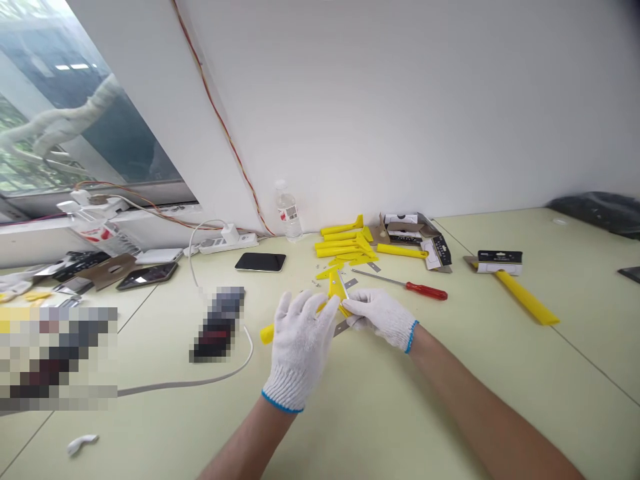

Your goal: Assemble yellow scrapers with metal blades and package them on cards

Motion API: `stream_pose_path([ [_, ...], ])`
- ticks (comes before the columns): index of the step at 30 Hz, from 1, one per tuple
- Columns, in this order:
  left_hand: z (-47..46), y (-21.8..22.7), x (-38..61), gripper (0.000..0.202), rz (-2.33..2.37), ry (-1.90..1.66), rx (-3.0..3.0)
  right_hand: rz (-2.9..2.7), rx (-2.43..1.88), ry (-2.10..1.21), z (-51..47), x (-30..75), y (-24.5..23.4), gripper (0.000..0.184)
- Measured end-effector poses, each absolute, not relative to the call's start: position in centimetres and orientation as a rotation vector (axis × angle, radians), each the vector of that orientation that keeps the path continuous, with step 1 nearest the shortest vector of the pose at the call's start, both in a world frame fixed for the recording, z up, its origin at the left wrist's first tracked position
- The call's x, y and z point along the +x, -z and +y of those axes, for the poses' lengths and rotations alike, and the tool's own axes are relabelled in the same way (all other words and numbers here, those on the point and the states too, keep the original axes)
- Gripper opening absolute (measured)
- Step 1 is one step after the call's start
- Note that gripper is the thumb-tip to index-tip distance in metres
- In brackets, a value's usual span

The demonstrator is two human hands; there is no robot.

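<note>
A yellow scraper (337,285) lies slantwise between my gloved hands, low over the table. My left hand (301,343) is closed around its handle, whose end sticks out to the left. At the scraper's wide head, my right hand (383,317) pinches the edge near a small screw, thumb and fingers together. Flat metal blades (341,327) lie just under and beyond the head. Small screws (316,283) are scattered behind it. A screwdriver (425,291) with a red handle rests beyond my right hand. Several yellow scraper handles (343,250) are piled farther back.
A boxed scraper (527,300) lies at the right; opened cardboard packaging (435,250) is by the wall. A black phone (261,262), water bottle (289,212) and power strip (227,244) stand behind. A white cable (200,382) crosses the left side, near an earbud (83,443).
</note>
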State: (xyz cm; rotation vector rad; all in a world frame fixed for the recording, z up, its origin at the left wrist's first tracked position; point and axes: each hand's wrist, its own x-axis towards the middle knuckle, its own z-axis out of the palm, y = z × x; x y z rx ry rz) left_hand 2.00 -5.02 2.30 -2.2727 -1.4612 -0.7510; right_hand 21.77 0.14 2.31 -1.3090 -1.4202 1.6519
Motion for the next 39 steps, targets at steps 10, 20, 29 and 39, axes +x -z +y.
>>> stream_pose_path([
  [10,-3.9,-1.0,1.4,0.019,-1.216,0.943,-2.381,-1.16,-0.963,-1.928,-0.3,20.6,-0.7,0.046],
  [20,-3.4,0.1,0.1,0.024,-1.143,0.994,-2.344,-1.05,-0.945,-1.991,-0.9,20.1,-2.6,0.042],
  [29,-3.6,-2.5,-1.6,0.016,-1.693,1.462,-2.026,-1.885,-1.614,-0.767,1.7,23.3,-2.1,0.025],
  [39,-4.0,-4.3,-1.0,0.042,-2.786,2.429,-1.909,-2.469,-1.539,-0.489,5.1,20.4,-2.6,0.013],
])
